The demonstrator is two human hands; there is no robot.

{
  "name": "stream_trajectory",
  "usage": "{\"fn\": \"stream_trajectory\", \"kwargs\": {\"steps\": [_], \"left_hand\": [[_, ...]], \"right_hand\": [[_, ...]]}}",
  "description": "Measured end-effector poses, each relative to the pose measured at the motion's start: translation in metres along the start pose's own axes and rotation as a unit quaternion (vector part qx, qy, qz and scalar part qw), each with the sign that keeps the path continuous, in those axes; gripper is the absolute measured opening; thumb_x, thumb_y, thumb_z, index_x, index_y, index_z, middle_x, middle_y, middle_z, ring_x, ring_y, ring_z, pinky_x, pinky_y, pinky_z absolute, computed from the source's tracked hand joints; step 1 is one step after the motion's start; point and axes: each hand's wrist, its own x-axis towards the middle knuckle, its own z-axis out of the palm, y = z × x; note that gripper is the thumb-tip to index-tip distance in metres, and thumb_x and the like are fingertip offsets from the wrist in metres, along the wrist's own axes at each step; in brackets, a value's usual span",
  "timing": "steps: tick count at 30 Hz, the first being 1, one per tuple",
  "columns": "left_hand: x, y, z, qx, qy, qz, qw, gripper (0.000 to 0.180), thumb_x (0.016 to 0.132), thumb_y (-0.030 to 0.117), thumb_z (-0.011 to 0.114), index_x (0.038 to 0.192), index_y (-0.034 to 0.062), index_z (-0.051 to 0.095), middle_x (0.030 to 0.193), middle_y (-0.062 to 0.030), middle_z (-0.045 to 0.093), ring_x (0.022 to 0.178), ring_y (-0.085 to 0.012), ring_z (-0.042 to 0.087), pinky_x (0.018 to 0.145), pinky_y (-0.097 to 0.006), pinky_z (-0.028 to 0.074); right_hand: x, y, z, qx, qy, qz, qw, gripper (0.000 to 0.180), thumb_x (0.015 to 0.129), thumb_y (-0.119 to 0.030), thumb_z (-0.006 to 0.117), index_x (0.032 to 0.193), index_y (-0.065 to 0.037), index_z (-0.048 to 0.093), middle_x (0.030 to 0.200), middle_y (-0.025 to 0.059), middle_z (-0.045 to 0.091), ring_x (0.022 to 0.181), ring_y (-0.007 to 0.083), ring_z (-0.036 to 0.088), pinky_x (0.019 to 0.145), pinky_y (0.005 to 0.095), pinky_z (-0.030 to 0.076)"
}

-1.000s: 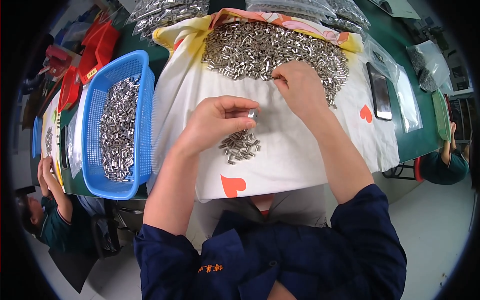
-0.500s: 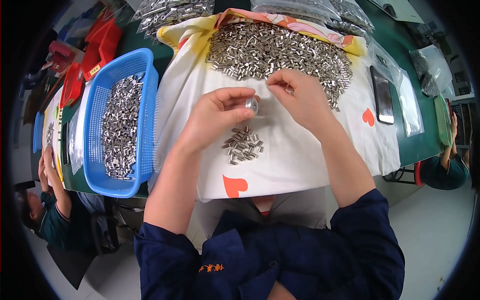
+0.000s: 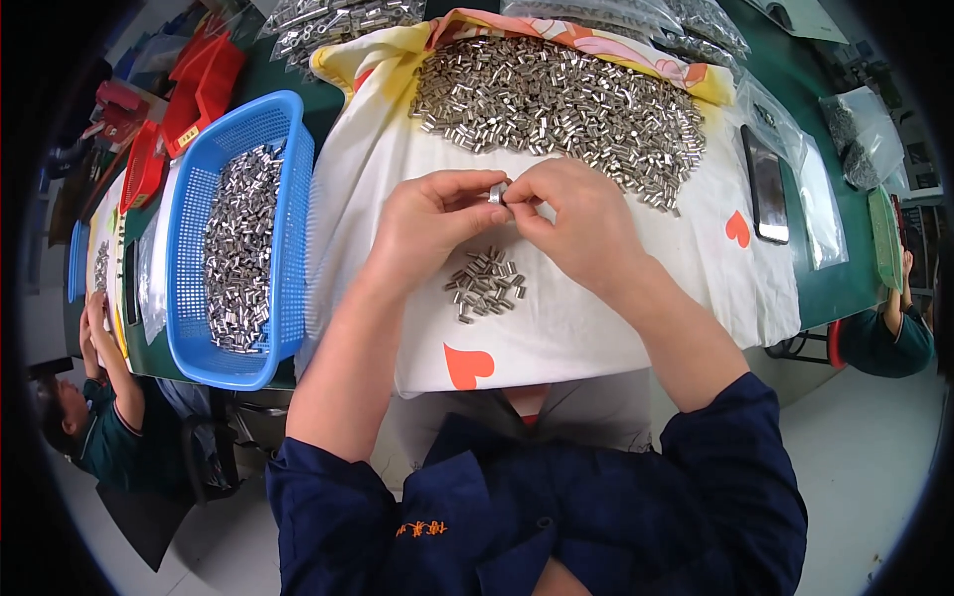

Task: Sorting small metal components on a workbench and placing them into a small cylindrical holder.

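While hands [image 3: 437,223] pinch, clear bags [image 3: 338,18] lie behind.

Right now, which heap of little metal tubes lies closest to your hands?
The small heap on the white cloth, just below both hands; the big heap lies farther up.

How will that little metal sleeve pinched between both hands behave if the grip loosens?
The metal sleeve looks shiny and smooth, so it may slip from the left hand or right hand. It appears cylindrical, so apt to roll, though the cloth should probably slow it. Rigid and likely light, like the small pile.
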Motion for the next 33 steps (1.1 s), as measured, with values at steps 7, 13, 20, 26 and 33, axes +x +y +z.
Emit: {"fn": "stream_trajectory", "kwargs": {"steps": [7, 13, 20, 26, 33], "left_hand": [[-0.003, 0.004, 0.000, -0.001, -0.020, -0.025, 0.999, 0.033, 0.073, 0.000, 0.064, 0.105, -0.0047, 0.056, 0.090, -0.0078, 0.062, 0.080, -0.0105, 0.059, 0.071, -0.021, 0.048], [-0.006, 0.005, 0.001, 0.010, -0.088, -0.055, 0.995, 0.031, 0.071, 0.000, 0.066, 0.102, -0.0016, 0.059, 0.084, -0.0031, 0.061, 0.075, -0.0066, 0.057, 0.067, -0.019, 0.047], [-0.005, 0.003, 0.002, 0.036, -0.105, -0.047, 0.993, 0.029, 0.071, 0.001, 0.067, 0.099, 0.0001, 0.061, 0.074, 0.0023, 0.055, 0.069, -0.0030, 0.053, 0.061, -0.016, 0.044], [-0.005, 0.002, 0.002, 0.047, -0.112, -0.048, 0.991, 0.029, 0.072, 0.001, 0.066, 0.100, -0.0007, 0.060, 0.080, -0.0005, 0.058, 0.071, -0.0045, 0.055, 0.064, -0.017, 0.046], [0.001, 0.000, -0.005, -0.064, -0.009, 0.011, 0.998, 0.032, 0.074, 0.000, 0.063, 0.105, -0.0040, 0.054, 0.093, -0.0080, 0.061, 0.081, -0.0118, 0.058, 0.074, -0.022, 0.047]], "right_hand": [[0.008, 0.004, -0.016, 0.201, -0.122, 0.152, 0.960, 0.013, 0.069, -0.009, 0.063, 0.081, -0.003, 0.061, 0.069, 0.0064, 0.060, 0.063, 0.0137, 0.056, 0.060, 0.0260, 0.044], [0.014, 0.030, -0.014, 0.093, -0.069, 0.160, 0.980, 0.017, 0.071, -0.012, 0.062, 0.088, -0.006, 0.062, 0.073, 0.0063, 0.060, 0.067, 0.0165, 0.055, 0.063, 0.0282, 0.044], [0.011, 0.044, 0.009, -0.151, -0.003, 0.021, 0.988, 0.009, 0.072, -0.011, 0.058, 0.078, -0.007, 0.063, 0.077, 0.0081, 0.058, 0.078, 0.0248, 0.054, 0.071, 0.0345, 0.043], [0.009, 0.032, -0.001, -0.147, -0.021, 0.036, 0.988, 0.006, 0.071, -0.009, 0.059, 0.075, -0.005, 0.062, 0.076, 0.0080, 0.058, 0.075, 0.0241, 0.054, 0.070, 0.0343, 0.043], [0.009, 0.006, -0.013, 0.248, -0.089, 0.162, 0.951, 0.010, 0.072, -0.005, 0.060, 0.082, -0.003, 0.062, 0.077, 0.0001, 0.061, 0.068, 0.0077, 0.051, 0.064, 0.0211, 0.042]]}}
